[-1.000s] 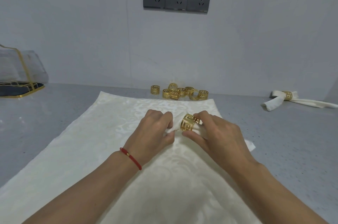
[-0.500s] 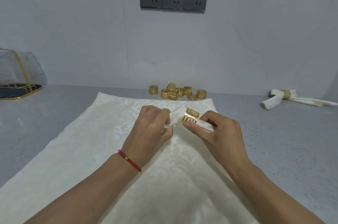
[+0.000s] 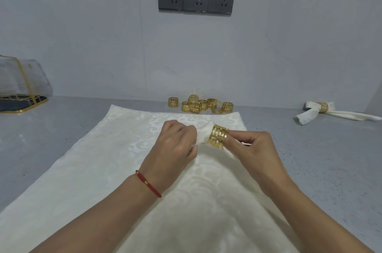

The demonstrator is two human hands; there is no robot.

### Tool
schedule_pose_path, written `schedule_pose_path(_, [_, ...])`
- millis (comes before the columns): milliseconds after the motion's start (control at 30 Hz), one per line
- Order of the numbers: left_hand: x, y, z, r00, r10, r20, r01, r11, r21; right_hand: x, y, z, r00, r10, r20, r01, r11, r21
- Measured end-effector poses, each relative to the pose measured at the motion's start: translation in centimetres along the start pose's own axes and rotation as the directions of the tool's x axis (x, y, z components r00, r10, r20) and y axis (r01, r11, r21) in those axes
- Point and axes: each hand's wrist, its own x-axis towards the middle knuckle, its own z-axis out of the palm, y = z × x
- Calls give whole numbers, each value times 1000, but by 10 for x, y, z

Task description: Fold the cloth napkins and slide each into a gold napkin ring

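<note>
both hands are on the job: left hand (image 3: 175,145) pinches the free end of the folded napkin (image 3: 203,137), right hand (image 3: 256,153) grips the gold napkin ring (image 3: 219,136) already threaded on it. napkin's long axis runs left to right between the fists, held just above the cream damask cloth (image 3: 103,170), so the ring probably needs to slide rightward along it, and the right hand is the one on it. nothing really blocks that. further back, a pile of spare rings (image 3: 201,105) sits by the wall, a finished ringed napkin (image 3: 318,111) lies far right, and a gold-trimmed clear case (image 3: 20,87) far left.
</note>
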Motion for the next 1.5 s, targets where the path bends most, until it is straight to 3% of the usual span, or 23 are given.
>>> schedule_pose_path(167, [1, 3, -3, 989, 145, 34, -147, 987, 63, 1, -3, -5, 985, 151, 82, -161, 979, 129])
schedule_pose_path(867, [0, -1, -5, 976, 188, 111, -176, 978, -112, -1, -8, -6, 974, 196, 114, -206, 975, 86])
schedule_pose_path(967, [-2, 0, -7, 982, -9, 191, 59, 964, -261, -1, -4, -4, 979, 185, 81, -194, 973, 125])
schedule_pose_path(1033, [0, 1, -11, 938, -118, 325, 255, 872, -418, -1, -3, -4, 981, 176, 77, -185, 975, 124])
schedule_pose_path(1133, [8, 3, -14, 861, -163, 481, 400, 802, -443, -3, -3, -1, 985, 148, 91, -156, 984, 85])
schedule_pose_path(1267, [12, 4, -12, 825, -143, 546, 465, 721, -513, -4, -4, 1, 983, 109, 145, -112, 994, 14])
schedule_pose_path(1500, [14, 2, -20, 776, -150, 613, 575, 568, -589, -6, -5, 4, 976, 104, 189, -115, 992, 49])
